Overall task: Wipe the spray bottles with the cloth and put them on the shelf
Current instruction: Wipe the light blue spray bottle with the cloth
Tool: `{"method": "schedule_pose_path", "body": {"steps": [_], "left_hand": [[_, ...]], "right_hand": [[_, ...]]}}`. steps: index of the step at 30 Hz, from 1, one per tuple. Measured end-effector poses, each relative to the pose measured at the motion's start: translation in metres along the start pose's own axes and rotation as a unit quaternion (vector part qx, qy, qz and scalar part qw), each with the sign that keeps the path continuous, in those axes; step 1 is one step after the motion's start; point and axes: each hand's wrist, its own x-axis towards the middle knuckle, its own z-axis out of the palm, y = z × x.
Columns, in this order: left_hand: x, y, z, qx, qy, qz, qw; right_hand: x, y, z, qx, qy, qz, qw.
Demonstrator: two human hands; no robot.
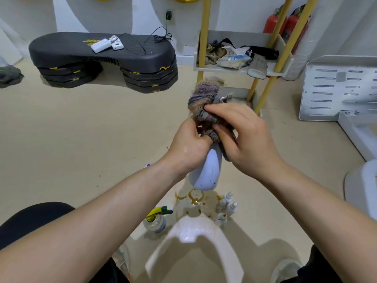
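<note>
Currently wiping: left hand grips the pale spray bottle mid-air at centre, right hand clutches the cloth over its top; next, likely a reach to the far shelf.

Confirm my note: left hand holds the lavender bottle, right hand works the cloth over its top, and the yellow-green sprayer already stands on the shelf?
One error: the head view shows the yellow-green sprayer on the floor, not on the shelf. Left hand holding the lavender bottle and right hand working the cloth stand.
</note>
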Motion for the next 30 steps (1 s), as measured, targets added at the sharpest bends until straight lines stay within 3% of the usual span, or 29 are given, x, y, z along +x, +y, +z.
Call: {"method": "schedule_pose_path", "body": {"steps": [3,5,9,13,16,19,22,25,30], "left_hand": [[0.004,0.004,-0.009,-0.008,0.032,0.002,0.999],[0.006,0.01,-0.015,-0.012,0.027,0.014,0.999],[0.011,0.015,-0.027,-0.032,0.019,0.027,0.999],[0.007,0.009,-0.025,-0.029,0.003,0.013,0.999],[0.005,0.007,-0.018,-0.033,0.014,-0.001,0.999],[0.009,0.008,-0.022,-0.092,0.043,-0.008,0.995],[0.015,0.009,-0.03,-0.129,0.057,-0.028,0.99],[0.018,0.011,-0.035,-0.156,0.057,-0.044,0.985],[0.019,0.015,-0.036,-0.231,0.041,-0.08,0.969]], "right_hand": [[-0.003,0.004,0.001,-0.009,-0.047,-0.039,0.998],[-0.004,0.009,0.0,-0.072,-0.068,-0.039,0.994],[-0.005,0.032,-0.006,-0.19,-0.068,0.063,0.977],[0.002,0.024,-0.014,-0.012,0.041,0.231,0.972],[0.004,-0.001,-0.008,0.139,0.132,0.246,0.95],[-0.007,-0.015,0.01,0.231,0.071,0.24,0.94],[-0.019,-0.011,0.023,0.188,-0.013,0.19,0.964],[-0.02,-0.006,0.024,0.177,-0.071,0.182,0.965],[-0.005,-0.008,0.016,0.341,-0.119,0.243,0.9]]}}
